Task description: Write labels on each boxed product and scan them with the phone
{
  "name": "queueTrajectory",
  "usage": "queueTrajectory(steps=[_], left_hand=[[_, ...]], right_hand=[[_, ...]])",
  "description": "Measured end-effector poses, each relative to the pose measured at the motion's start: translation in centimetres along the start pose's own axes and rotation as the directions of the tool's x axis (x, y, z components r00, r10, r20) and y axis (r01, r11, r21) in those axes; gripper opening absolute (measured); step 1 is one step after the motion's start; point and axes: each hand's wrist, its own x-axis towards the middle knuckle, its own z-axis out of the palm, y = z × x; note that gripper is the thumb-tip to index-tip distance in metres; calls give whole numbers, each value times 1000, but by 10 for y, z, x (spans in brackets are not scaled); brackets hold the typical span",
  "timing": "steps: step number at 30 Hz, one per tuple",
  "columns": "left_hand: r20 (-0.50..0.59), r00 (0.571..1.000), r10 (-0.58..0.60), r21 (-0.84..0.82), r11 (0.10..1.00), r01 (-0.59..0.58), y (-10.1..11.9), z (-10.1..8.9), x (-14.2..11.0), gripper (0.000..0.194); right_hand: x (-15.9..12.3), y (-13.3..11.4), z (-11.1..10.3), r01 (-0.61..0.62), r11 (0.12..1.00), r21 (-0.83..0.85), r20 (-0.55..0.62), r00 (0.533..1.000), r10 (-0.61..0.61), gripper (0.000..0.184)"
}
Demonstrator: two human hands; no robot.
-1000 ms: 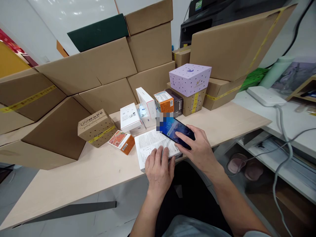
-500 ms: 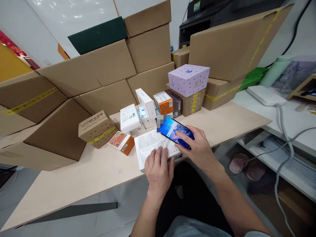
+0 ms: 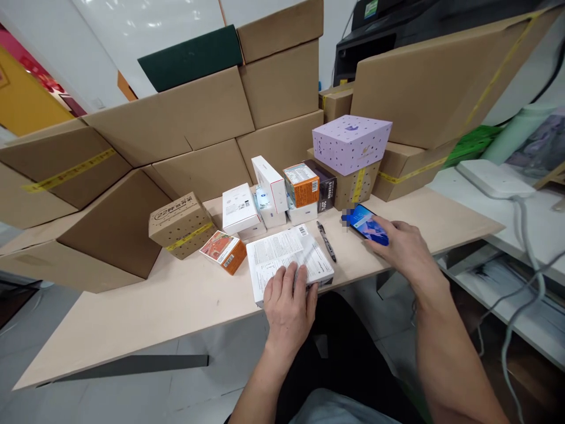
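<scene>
My left hand (image 3: 289,306) lies on the near side of a flat white box (image 3: 276,247) printed with text. Its fingers bend over the top, and the thumb sits by the front edge. To the right, my right hand (image 3: 401,244) grips a smartphone (image 3: 368,224) by its near end, low over the tabletop. The phone's screen is lit and blue, with its far corner blurred out by blocks. I cannot tell whether the phone touches the table. Between the box and the phone lies a dark pen (image 3: 326,241).
Left of the white box are an orange carton (image 3: 224,252) and a brown box (image 3: 180,227). Behind stand small white boxes (image 3: 241,209), another orange carton (image 3: 301,184) and a lilac box (image 3: 351,144). Large cardboard boxes (image 3: 172,118) line the back. A cable (image 3: 525,235) hangs at right.
My right hand has carried the phone rightward, away from above the white box, and the pen now shows. My left hand stays on the box. The view has shifted slightly.
</scene>
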Motion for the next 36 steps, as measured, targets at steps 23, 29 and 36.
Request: queueTrajectory(steps=[23,29,36], left_hand=[[399,573,-716,-91,591,802,-171,-26,5,63],[406,713,-571,-217,698,682,-200,-20,12,62],[-18,750,-661,187,735,652,-261,-40,67,61]], right_hand=[[-8,-88,-33,280,795,539,292,823,-488,90],[-16,-117,-20,286,771,569,368,750,-550,75],[-32,-120,-22,217,782,584,385,774,-502,60]])
